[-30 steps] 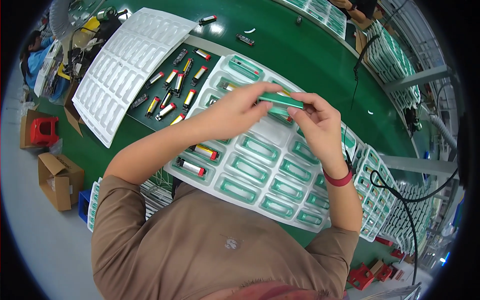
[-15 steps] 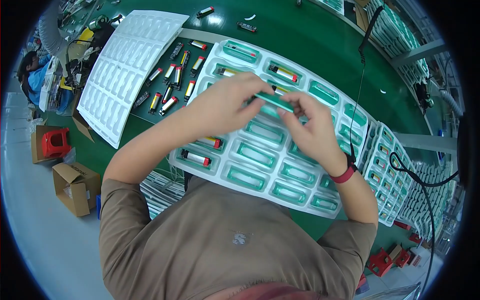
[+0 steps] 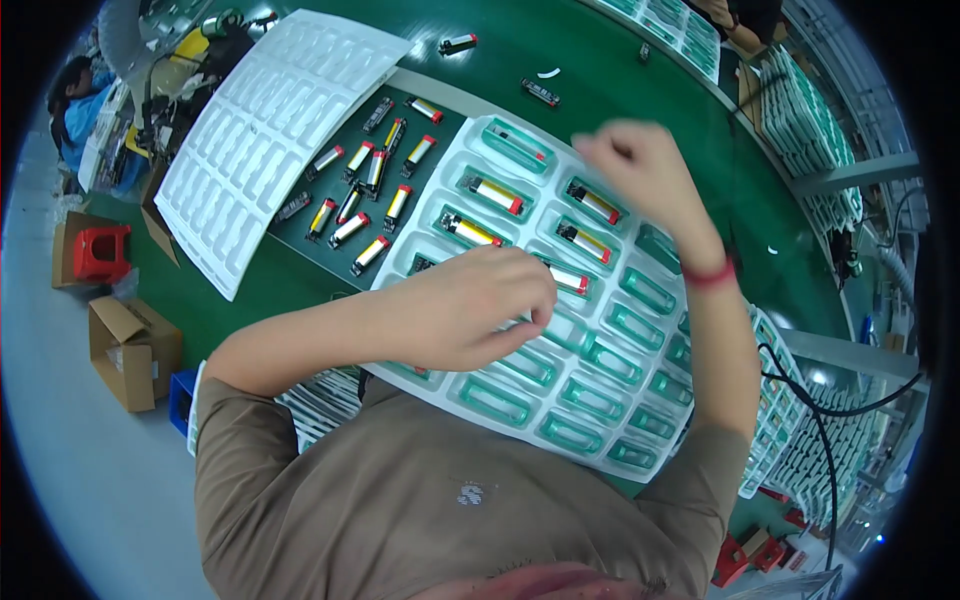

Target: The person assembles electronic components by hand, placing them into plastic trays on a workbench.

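At 10 o'clock we've white moulded trays [image 3: 275,140]; nearer in, at approx. 10-11, loose battery cells [image 3: 376,171] lie on the bench. Mid-dial, our left hand [image 3: 470,310] sits low over the white pocketed tray [image 3: 545,190], fingers curled; can't tell if anything's in its grip. Half a sec ago both hands had a green piece btwn them; now they're apart & we can't see that piece: under the left hand or down in a pocket, can't say. Our take: the 2-handed hold is over, at least for now. From the left hand, green shells [image 3: 498,400] w/ no cell visible run at 4-5; just off its fingertips, approx. 3, a red-ended cell [image 3: 568,280] lies in its pocket. Furthest right, at approx. 2, our right hand [image 3: 635,168] is up by the tray's far edge, blurred, fingers bent; grip unclear.
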A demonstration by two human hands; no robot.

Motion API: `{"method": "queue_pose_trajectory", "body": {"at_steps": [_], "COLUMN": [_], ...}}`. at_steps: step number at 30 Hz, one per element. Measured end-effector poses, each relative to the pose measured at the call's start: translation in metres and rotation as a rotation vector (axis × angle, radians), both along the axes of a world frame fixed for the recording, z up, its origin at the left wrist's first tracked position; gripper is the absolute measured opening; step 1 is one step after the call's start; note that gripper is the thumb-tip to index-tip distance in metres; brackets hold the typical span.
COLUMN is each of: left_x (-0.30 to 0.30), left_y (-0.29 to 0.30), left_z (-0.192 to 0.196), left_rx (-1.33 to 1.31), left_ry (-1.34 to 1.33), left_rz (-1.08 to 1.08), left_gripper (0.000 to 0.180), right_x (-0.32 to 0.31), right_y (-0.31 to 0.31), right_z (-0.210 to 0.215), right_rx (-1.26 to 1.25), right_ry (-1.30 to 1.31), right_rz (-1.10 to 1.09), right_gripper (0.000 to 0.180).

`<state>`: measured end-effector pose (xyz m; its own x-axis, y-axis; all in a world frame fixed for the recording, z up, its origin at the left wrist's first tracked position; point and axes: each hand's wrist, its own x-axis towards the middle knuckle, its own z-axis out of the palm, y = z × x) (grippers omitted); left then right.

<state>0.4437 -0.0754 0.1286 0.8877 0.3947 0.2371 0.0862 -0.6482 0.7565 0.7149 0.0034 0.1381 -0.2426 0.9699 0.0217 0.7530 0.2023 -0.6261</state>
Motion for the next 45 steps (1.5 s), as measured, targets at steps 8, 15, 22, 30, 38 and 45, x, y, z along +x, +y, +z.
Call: {"method": "queue_pose_trajectory", "body": {"at_steps": [8, 15, 22, 30, 38, 45], "left_x": [-0.002, -0.009, 0.001, 0.02, 0.024, 0.026], "left_y": [0.024, 0.029, 0.028, 0.023, 0.022, 0.025], "left_z": [0.006, 0.005, 0.003, 0.007, -0.005, -0.016], "left_rx": [-1.447, -1.416, -1.392, -1.383, -1.41, -1.351], "left_ry": [-0.275, -0.44, -0.329, -0.376, -0.508, -0.489], "left_rz": [0.226, 0.219, 0.25, 0.236, 0.201, 0.171], "left_gripper": [0.031, 0.038, 0.04, 0.038, 0.041, 0.046], "right_x": [0.013, 0.024, 0.027, 0.005, -0.015, -0.031], "right_y": [0.162, 0.098, -0.048, -0.128, -0.128, -0.125], "right_z": [-0.127, -0.036, 0.019, 0.039, 0.022, 0.014], "right_rx": [0.068, -0.074, -0.383, -0.482, -0.331, -0.114], "right_ry": [-0.419, 0.151, 1.122, 1.234, 1.124, 1.011], "right_rz": [0.06, 0.058, 0.108, -0.081, -0.038, -0.178], "right_gripper": [0.041, 0.043, 0.05, 0.031, 0.018, 0.025]}}
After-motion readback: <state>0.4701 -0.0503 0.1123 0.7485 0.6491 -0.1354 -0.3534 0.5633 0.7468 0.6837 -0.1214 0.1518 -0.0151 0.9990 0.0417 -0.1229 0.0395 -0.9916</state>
